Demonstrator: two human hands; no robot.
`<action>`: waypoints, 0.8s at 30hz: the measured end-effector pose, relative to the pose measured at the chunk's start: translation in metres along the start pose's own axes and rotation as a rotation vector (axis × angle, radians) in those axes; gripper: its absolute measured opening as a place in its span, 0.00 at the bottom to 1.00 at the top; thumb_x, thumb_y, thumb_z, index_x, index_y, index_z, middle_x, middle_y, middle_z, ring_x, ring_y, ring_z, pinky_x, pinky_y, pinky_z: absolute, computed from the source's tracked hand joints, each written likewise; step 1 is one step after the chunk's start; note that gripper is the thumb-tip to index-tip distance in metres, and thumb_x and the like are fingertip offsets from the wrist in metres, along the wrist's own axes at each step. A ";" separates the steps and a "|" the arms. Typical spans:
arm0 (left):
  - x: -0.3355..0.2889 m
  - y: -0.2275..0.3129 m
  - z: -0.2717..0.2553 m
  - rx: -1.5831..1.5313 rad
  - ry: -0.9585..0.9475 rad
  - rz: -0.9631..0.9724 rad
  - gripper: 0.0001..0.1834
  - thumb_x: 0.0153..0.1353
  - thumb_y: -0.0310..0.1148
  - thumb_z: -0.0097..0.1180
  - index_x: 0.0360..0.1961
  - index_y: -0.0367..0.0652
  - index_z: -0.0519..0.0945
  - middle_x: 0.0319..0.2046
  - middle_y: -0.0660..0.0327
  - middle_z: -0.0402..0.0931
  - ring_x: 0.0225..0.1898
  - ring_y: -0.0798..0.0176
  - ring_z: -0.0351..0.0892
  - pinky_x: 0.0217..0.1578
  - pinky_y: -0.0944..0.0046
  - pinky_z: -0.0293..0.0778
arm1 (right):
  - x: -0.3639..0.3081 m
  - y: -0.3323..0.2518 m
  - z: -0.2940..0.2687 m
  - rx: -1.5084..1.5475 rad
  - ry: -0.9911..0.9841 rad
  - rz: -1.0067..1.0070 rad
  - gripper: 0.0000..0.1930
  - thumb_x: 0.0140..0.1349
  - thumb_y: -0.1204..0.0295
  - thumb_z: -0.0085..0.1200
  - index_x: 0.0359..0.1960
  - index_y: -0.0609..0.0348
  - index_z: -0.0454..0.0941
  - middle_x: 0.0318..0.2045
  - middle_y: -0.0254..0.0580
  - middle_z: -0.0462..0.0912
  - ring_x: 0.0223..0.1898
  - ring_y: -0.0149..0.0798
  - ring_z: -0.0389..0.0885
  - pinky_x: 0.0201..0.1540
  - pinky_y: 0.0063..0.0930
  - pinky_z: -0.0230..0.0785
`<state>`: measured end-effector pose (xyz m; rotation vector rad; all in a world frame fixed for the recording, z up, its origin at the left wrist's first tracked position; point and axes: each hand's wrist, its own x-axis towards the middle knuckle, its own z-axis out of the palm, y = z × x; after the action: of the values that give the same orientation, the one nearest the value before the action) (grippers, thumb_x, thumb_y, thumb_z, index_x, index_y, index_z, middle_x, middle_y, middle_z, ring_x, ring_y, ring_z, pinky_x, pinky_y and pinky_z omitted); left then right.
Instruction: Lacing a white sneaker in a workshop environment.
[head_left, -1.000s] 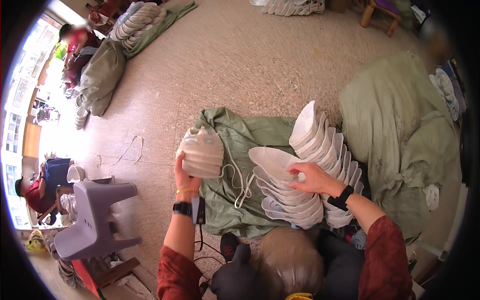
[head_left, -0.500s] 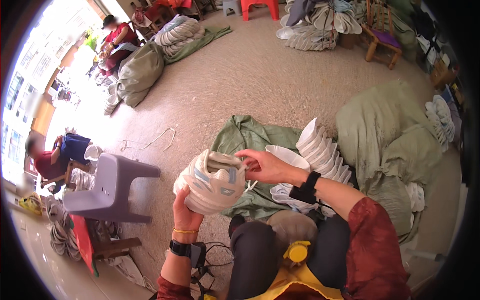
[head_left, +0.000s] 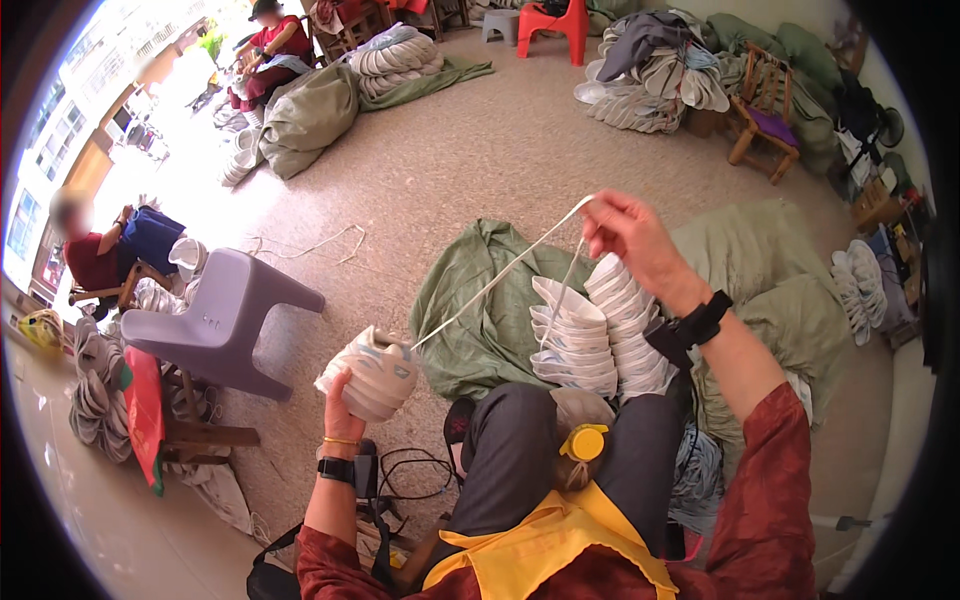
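My left hand is closed round a white shoe upper with pale blue-grey patches, held left of my knees. From its opening a white shoelace runs taut up and to the right. The fingers of my right hand pinch that lace, well away from the upper, and its loose end hangs down from them. Beyond my knees stand stacks of nested white shoe uppers. Beside them a green cloth sack lies spread on the floor. A bottle with a yellow cap sits between my thighs.
A purple-grey plastic chair stands at my left. To the right bulges a large green sack. Farther off are a red stool, a wooden chair and heaped uppers. Two people sit at the left, one in a dark hat.
My right hand has moved up and right, drawing the lace out long from the upper. My left hand, with the upper, has dropped slightly lower. The whole view has shifted a little.
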<state>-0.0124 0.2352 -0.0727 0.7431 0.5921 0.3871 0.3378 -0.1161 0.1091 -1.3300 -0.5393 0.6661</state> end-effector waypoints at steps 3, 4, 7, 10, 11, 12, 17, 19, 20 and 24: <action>0.000 -0.005 -0.039 0.003 0.064 0.013 0.33 0.67 0.44 0.61 0.68 0.39 0.71 0.64 0.52 0.76 0.64 0.48 0.76 0.67 0.47 0.71 | -0.003 -0.024 0.001 0.032 0.041 -0.077 0.10 0.78 0.66 0.50 0.45 0.58 0.81 0.38 0.39 0.86 0.34 0.28 0.85 0.43 0.25 0.80; 0.000 -0.005 -0.049 -0.005 0.069 0.016 0.33 0.67 0.44 0.61 0.68 0.39 0.71 0.64 0.52 0.76 0.64 0.48 0.76 0.67 0.47 0.71 | -0.004 -0.032 0.002 0.033 0.078 -0.115 0.10 0.78 0.66 0.49 0.46 0.58 0.80 0.41 0.42 0.87 0.36 0.29 0.86 0.45 0.26 0.81; -0.001 -0.005 -0.074 -0.007 0.159 0.018 0.34 0.66 0.45 0.62 0.68 0.39 0.71 0.64 0.52 0.76 0.63 0.47 0.76 0.67 0.47 0.70 | 0.001 -0.055 0.008 0.092 0.040 -0.194 0.11 0.79 0.67 0.48 0.48 0.62 0.78 0.47 0.49 0.87 0.43 0.35 0.88 0.53 0.31 0.82; -0.004 -0.005 -0.090 -0.041 0.221 0.001 0.34 0.65 0.46 0.63 0.68 0.40 0.72 0.63 0.53 0.77 0.63 0.47 0.76 0.67 0.47 0.70 | 0.006 -0.069 0.022 0.112 0.022 -0.254 0.12 0.79 0.67 0.48 0.47 0.65 0.77 0.49 0.52 0.86 0.46 0.40 0.88 0.57 0.34 0.81; -0.005 -0.005 -0.094 -0.048 0.228 0.007 0.34 0.64 0.46 0.64 0.67 0.40 0.72 0.63 0.53 0.77 0.63 0.46 0.76 0.67 0.46 0.70 | 0.009 -0.070 0.031 0.077 -0.001 -0.236 0.12 0.78 0.67 0.48 0.47 0.65 0.78 0.48 0.52 0.86 0.46 0.40 0.88 0.57 0.34 0.81; -0.005 -0.005 -0.094 -0.054 0.233 0.014 0.34 0.64 0.46 0.64 0.67 0.41 0.72 0.63 0.53 0.77 0.63 0.46 0.76 0.66 0.46 0.70 | 0.013 -0.069 0.040 0.042 -0.022 -0.219 0.12 0.78 0.67 0.49 0.47 0.65 0.78 0.48 0.51 0.86 0.46 0.40 0.88 0.57 0.34 0.82; -0.017 -0.007 -0.097 -0.110 0.182 0.003 0.34 0.65 0.46 0.64 0.67 0.42 0.73 0.63 0.54 0.77 0.63 0.47 0.76 0.66 0.45 0.70 | 0.022 -0.056 0.085 -0.140 -0.142 -0.122 0.11 0.78 0.68 0.50 0.46 0.65 0.79 0.46 0.50 0.86 0.46 0.39 0.88 0.55 0.34 0.83; -0.020 -0.006 -0.095 -0.130 0.173 0.008 0.33 0.65 0.46 0.63 0.68 0.42 0.72 0.63 0.54 0.77 0.63 0.47 0.76 0.66 0.44 0.70 | 0.026 -0.055 0.100 -0.190 -0.193 -0.116 0.12 0.78 0.67 0.51 0.46 0.65 0.79 0.45 0.48 0.87 0.46 0.39 0.88 0.54 0.34 0.83; -0.022 -0.004 -0.092 -0.141 0.164 0.004 0.33 0.66 0.46 0.63 0.68 0.42 0.72 0.64 0.55 0.77 0.64 0.47 0.76 0.66 0.45 0.70 | 0.028 -0.056 0.107 -0.193 -0.201 -0.112 0.12 0.78 0.67 0.51 0.46 0.65 0.79 0.45 0.48 0.87 0.46 0.39 0.88 0.54 0.34 0.83; -0.025 0.005 -0.086 -0.137 0.161 0.060 0.32 0.67 0.46 0.61 0.68 0.42 0.72 0.64 0.55 0.77 0.64 0.48 0.76 0.67 0.46 0.70 | 0.035 -0.066 0.135 -0.168 -0.256 -0.186 0.11 0.77 0.67 0.52 0.47 0.65 0.79 0.45 0.48 0.87 0.45 0.39 0.89 0.54 0.33 0.83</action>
<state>-0.0867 0.2700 -0.1103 0.6023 0.6879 0.5413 0.2766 -0.0048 0.1967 -1.3381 -0.9318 0.6516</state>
